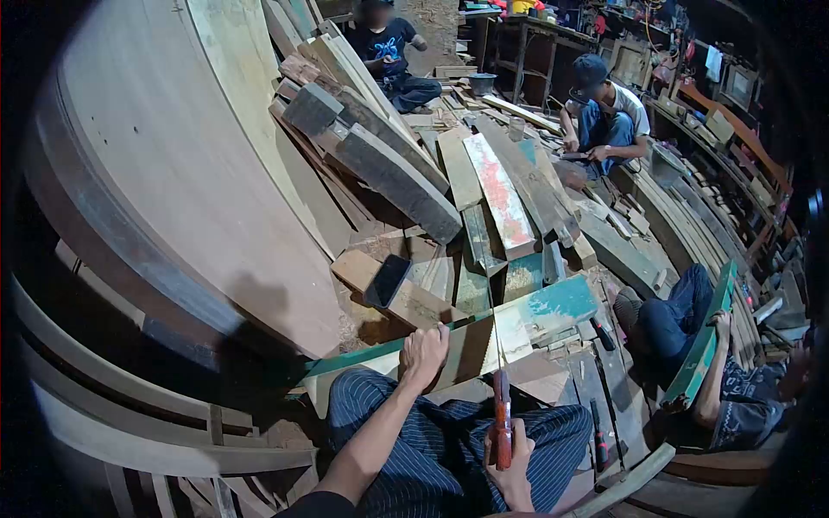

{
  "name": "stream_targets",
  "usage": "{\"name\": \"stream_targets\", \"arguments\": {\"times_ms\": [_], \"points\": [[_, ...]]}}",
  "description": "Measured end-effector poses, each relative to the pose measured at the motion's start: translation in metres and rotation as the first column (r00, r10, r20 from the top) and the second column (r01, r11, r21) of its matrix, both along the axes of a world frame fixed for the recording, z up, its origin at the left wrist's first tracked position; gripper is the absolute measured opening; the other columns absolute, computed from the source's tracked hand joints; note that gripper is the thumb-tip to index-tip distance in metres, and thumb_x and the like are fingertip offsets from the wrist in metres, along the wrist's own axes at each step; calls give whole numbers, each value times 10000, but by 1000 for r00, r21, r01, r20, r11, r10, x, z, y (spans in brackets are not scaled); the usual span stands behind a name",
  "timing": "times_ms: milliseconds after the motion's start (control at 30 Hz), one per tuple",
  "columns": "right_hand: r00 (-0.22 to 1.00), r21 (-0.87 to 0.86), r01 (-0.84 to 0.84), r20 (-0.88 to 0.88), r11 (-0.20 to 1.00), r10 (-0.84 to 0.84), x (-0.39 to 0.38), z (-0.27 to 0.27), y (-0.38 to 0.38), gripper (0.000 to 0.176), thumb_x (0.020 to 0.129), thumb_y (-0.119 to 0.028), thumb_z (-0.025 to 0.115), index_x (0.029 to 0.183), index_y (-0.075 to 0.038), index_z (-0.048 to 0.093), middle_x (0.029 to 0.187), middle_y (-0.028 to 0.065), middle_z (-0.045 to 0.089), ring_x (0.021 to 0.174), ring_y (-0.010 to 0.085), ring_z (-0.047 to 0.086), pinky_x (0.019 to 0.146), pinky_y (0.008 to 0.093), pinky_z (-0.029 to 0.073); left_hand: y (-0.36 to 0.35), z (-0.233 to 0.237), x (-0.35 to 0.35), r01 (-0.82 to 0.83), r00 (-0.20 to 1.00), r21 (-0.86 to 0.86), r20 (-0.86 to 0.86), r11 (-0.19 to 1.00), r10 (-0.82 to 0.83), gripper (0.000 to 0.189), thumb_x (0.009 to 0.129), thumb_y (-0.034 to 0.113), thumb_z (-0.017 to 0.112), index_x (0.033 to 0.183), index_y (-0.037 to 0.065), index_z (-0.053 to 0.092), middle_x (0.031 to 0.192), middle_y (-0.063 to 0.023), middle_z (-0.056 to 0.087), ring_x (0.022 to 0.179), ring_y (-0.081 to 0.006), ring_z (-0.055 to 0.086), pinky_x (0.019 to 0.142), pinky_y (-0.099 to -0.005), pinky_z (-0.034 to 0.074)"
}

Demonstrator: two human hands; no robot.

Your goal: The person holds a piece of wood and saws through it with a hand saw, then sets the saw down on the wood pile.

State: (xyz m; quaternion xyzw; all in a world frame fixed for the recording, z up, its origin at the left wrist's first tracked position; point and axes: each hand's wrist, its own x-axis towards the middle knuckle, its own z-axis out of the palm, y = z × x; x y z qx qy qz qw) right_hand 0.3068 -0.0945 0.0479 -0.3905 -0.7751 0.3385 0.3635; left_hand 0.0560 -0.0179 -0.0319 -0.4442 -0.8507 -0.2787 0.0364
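A long board point(553, 308) with worn green and bare pale patches lies across my lap and the wood in front. My left hand point(424, 355) presses on it, fingers closed over its upper edge. In my right hand point(513, 457) is the reddish-brown handle of a handsaw point(502, 423). The narrow-looking blade points away from me and crosses the board to the right of my left hand. A dark phone point(388, 281) rests on a wooden block point(419, 309) beyond the board.
Stacked planks point(501, 194) fill the middle. A large curved panel point(173, 164) stands at left. Two people sit at the back; a person at right holds a green board point(706, 345). A red-and-black tool point(599, 436) lies right of my knee.
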Motion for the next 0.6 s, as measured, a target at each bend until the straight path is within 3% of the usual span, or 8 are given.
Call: {"name": "stream_targets", "arguments": {"times_ms": [367,600], "points": [[1000,-37,-2,-27,999,1,1,-2,0,223,802,-94,698,916,-35,516,657,99,594,540,254,634,538,332,493,-2,9,2,-4,998,-51,60,999,7,597,994,341,406,615,-33,678,642,-274,628,605,-441,643,650,-527,525],[998,-13,-7,-60,1000,7,-2,0,1,217,803,-95,699,911,-35,520,635,95,574,513,244,616,523,328,481,-2,10,2,7,999,-39,46,999,-5,579,991,332,425,622,-36,676,634,-277,623,604,-436,650,629,-522,527]]}}
